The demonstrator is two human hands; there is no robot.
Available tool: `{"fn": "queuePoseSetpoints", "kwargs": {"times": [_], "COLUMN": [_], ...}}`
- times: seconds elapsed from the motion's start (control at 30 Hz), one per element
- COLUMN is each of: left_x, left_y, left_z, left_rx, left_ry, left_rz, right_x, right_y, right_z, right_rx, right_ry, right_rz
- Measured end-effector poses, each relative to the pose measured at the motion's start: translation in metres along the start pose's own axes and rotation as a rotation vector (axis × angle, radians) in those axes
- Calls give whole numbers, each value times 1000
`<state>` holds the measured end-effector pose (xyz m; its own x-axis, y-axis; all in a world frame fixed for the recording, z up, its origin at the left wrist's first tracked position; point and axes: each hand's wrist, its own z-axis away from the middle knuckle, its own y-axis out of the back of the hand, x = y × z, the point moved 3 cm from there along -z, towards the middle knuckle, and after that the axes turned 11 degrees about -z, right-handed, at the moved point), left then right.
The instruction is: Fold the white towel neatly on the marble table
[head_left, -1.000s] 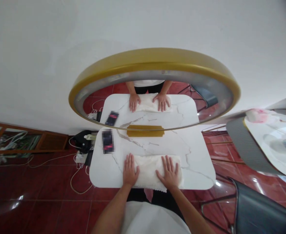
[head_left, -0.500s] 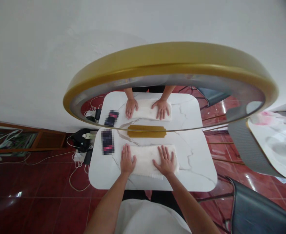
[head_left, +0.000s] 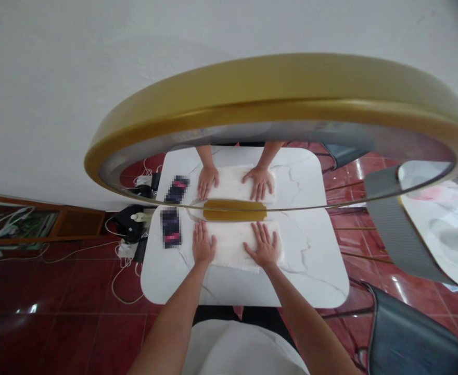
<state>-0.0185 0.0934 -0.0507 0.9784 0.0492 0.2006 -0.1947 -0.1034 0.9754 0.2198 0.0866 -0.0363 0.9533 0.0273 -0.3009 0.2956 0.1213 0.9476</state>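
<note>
A white folded towel (head_left: 229, 245) lies flat on the white marble-patterned table (head_left: 244, 289). Over its left end rests my left hand (head_left: 203, 245), palm down with the fingers stretched forward. My right hand (head_left: 264, 245) presses flat on the right end, fingers spread. Neither hand grips anything. The towel's far edge lies close to the gold base plate (head_left: 234, 211) of a round mirror, and both hands and the towel are reflected in the glass.
The gold-framed mirror (head_left: 283, 83) leans over the table's far side. A pixelated dark item (head_left: 171, 229) lies at the table's left. Beyond that edge are a black bag (head_left: 127, 224) and white cables. A dark chair (head_left: 412, 333) and a second table (head_left: 447, 234) stand at right.
Both hands have slid forward a little with the towel, bringing it nearer the mirror's base. The hands stay flat on it. My view has shifted slightly.
</note>
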Motion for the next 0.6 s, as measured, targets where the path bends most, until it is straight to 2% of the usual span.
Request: {"fn": "queuePoseSetpoints", "kwargs": {"times": [0.6], "left_x": [2], "left_y": [1], "left_z": [4], "left_rx": [9], "left_ry": [-29], "left_rz": [-31], "right_x": [1], "right_y": [-2], "right_z": [8], "right_rx": [24], "right_ry": [16], "right_rz": [3]}}
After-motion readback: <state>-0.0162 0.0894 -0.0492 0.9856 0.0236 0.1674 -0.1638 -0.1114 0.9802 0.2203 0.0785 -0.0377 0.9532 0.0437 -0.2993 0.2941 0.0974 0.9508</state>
